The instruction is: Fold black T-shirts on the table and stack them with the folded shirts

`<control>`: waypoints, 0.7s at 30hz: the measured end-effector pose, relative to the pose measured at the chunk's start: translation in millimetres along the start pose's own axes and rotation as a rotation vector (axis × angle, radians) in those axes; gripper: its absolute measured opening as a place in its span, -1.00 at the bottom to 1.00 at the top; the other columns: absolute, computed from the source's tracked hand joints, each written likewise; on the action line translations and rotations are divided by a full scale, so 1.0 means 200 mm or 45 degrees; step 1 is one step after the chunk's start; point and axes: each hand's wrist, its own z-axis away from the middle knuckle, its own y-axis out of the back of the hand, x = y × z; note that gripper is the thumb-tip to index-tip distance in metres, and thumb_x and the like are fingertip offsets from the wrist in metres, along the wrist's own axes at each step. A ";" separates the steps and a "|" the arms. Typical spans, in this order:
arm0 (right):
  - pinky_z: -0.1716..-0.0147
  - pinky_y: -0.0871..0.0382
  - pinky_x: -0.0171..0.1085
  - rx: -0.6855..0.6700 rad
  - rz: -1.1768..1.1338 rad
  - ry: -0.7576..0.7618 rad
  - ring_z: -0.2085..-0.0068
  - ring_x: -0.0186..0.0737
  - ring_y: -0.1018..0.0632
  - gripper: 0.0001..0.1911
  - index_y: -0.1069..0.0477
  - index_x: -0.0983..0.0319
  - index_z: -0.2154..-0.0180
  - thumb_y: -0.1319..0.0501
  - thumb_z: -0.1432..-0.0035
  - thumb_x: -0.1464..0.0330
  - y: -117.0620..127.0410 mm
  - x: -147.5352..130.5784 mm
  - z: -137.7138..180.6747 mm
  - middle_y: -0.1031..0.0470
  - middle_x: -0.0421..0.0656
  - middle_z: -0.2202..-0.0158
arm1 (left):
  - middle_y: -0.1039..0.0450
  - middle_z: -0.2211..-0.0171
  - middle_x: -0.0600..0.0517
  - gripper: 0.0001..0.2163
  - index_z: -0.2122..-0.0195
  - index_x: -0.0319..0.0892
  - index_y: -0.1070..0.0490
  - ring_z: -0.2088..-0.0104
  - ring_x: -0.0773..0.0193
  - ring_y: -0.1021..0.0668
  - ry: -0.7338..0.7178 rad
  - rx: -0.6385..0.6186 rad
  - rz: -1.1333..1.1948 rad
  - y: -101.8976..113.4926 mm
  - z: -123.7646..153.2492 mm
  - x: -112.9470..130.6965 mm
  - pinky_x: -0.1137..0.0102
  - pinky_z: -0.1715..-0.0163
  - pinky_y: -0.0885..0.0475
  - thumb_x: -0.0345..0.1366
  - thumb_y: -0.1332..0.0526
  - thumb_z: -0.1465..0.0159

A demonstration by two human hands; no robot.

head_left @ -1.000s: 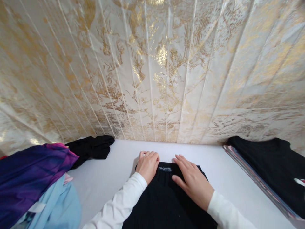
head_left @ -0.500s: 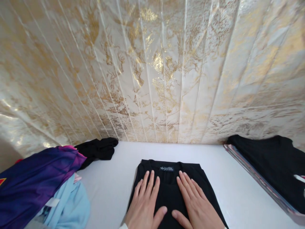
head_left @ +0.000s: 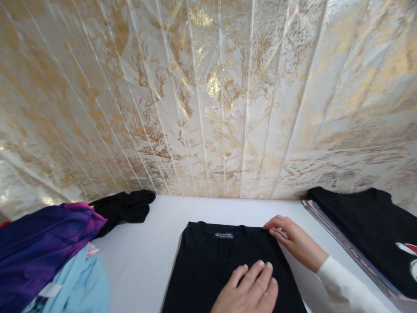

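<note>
A folded black T-shirt (head_left: 208,278) lies flat in front of me, its collar and neck label facing the far side. My left hand (head_left: 249,289) rests palm down on the right half of its front, fingers stretched out. At the shirt's far right shoulder corner is my right hand (head_left: 295,241), with thumb and fingertips pinching the fabric edge. A white sleeve covers my right forearm.
On the left lies a loose heap with a purple garment (head_left: 42,243), a light blue one (head_left: 87,282) and a black one (head_left: 130,206). A stack of folded clothes topped by a black shirt (head_left: 361,230) stands right. Behind the white table (head_left: 137,261) hangs a gold-patterned curtain (head_left: 208,108).
My left hand has slid from the shirt's left side to the right of its middle. My right hand has moved from lying flat to the far right corner, where it pinches the edge.
</note>
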 end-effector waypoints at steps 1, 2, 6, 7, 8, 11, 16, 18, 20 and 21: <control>0.17 -0.35 -0.14 -0.031 -0.027 -0.013 0.23 -0.14 -0.47 -0.78 -0.43 0.15 0.31 -0.02 -0.18 0.30 0.00 0.02 -0.02 -0.48 -0.12 0.30 | -0.19 -0.19 -0.03 -0.67 -0.13 -0.24 -0.19 -0.15 0.23 -0.32 0.014 0.001 0.025 -0.02 -0.01 0.00 0.38 0.04 -0.37 -0.35 0.15 -0.41; 0.19 -0.34 -0.16 -0.058 -0.044 -0.023 0.25 -0.15 -0.46 -0.80 -0.43 0.15 0.34 -0.05 -0.17 0.28 -0.01 0.02 -0.03 -0.46 -0.13 0.32 | -0.16 -0.20 -0.04 -0.66 -0.15 -0.26 -0.16 -0.17 0.21 -0.29 0.028 -0.001 0.052 -0.04 -0.02 -0.01 0.37 0.01 -0.36 -0.32 0.14 -0.41; 0.20 -0.29 -0.15 -0.047 -0.002 -0.038 0.27 -0.14 -0.42 -0.77 -0.36 0.17 0.45 -0.06 -0.17 0.24 -0.03 0.03 -0.05 -0.41 -0.13 0.36 | 0.04 -0.27 -0.12 -0.57 -0.24 -0.31 0.00 -0.24 0.13 -0.16 0.032 -0.021 0.122 -0.14 0.03 -0.03 0.32 -0.06 -0.29 -0.23 0.11 -0.40; 0.20 -0.28 -0.14 -0.022 0.018 -0.038 0.27 -0.14 -0.41 -0.76 -0.34 0.17 0.47 -0.04 -0.17 0.24 -0.03 0.03 -0.05 -0.40 -0.13 0.36 | 0.06 -0.28 -0.14 -0.56 -0.25 -0.31 0.03 -0.24 0.11 -0.14 0.038 -0.026 0.134 -0.16 0.04 -0.02 0.31 -0.07 -0.28 -0.23 0.11 -0.40; 0.20 -0.27 -0.14 0.004 0.037 -0.036 0.27 -0.14 -0.41 -0.76 -0.33 0.18 0.47 -0.03 -0.18 0.25 -0.04 0.03 -0.05 -0.39 -0.12 0.36 | 0.07 -0.28 -0.15 -0.55 -0.26 -0.30 0.05 -0.25 0.10 -0.13 0.048 -0.035 0.153 -0.17 0.05 -0.02 0.30 -0.08 -0.28 -0.24 0.10 -0.39; 0.20 -0.27 -0.12 0.045 0.109 -0.033 0.28 -0.13 -0.39 -0.79 -0.31 0.18 0.47 -0.02 -0.17 0.29 -0.06 0.04 -0.04 -0.38 -0.11 0.37 | 0.08 -0.27 -0.16 -0.55 -0.27 -0.27 0.08 -0.25 0.09 -0.10 0.082 -0.075 0.255 -0.18 0.05 -0.01 0.27 -0.10 -0.25 -0.26 0.09 -0.39; 0.21 -0.31 -0.12 0.119 0.158 -0.036 0.29 -0.13 -0.42 -0.80 -0.31 0.17 0.46 0.00 -0.16 0.33 -0.05 0.05 -0.03 -0.39 -0.11 0.38 | 0.17 -0.29 -0.18 -0.42 -0.29 -0.27 0.13 -0.28 0.07 0.00 0.150 -0.235 0.560 -0.06 0.00 -0.05 0.17 -0.16 -0.15 -0.04 0.05 -0.36; 0.22 -0.35 -0.13 0.186 0.079 -0.060 0.29 -0.15 -0.46 -0.83 -0.32 0.17 0.36 0.01 -0.16 0.32 -0.02 0.03 -0.01 -0.41 -0.11 0.34 | 0.24 -0.30 -0.18 -0.29 -0.30 -0.29 0.17 -0.29 0.07 0.06 0.201 -0.261 0.668 0.00 -0.04 -0.09 0.12 -0.21 -0.05 0.11 0.06 -0.30; 0.24 -0.41 -0.15 0.263 -0.001 -0.100 0.28 -0.17 -0.49 -0.81 -0.29 0.18 0.22 0.03 -0.17 0.31 0.00 -0.01 0.04 -0.43 -0.09 0.27 | 0.27 -0.31 -0.16 -0.27 -0.30 -0.28 0.17 -0.30 0.10 0.10 0.267 -0.268 0.732 0.04 -0.09 -0.12 0.10 -0.23 0.03 0.15 0.07 -0.28; 0.24 -0.43 -0.16 0.297 -0.024 -0.105 0.27 -0.18 -0.51 -0.78 -0.26 0.18 0.16 0.04 -0.17 0.31 0.01 -0.05 0.08 -0.43 -0.08 0.24 | 0.25 -0.31 -0.15 -0.29 -0.30 -0.27 0.15 -0.30 0.11 0.11 0.300 -0.269 0.747 0.05 -0.11 -0.13 0.10 -0.23 0.04 0.14 0.07 -0.28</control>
